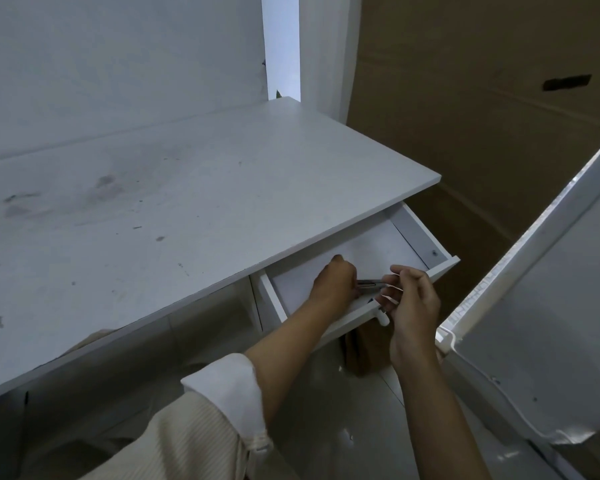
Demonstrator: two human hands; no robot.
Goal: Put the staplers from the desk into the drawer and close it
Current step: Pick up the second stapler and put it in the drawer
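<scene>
The white drawer (440, 268) under the desk's right end stands pulled out, its pale floor mostly bare. My left hand (335, 284) reaches down inside it, fingers closed around a dark metallic stapler (369, 284) that lies near the drawer's front wall. My right hand (413, 299) hovers over the front edge, fingertips pinching the other end of the same stapler. The small white drawer knob (383, 318) shows just below my right fingers. No stapler is visible on the white desk top (187, 202).
A large brown cardboard box (482, 116) stands right behind the drawer. A white appliance or panel (541, 323) leans close on the right. Glossy tiled floor (326, 427) lies below, and a grey wall backs the desk.
</scene>
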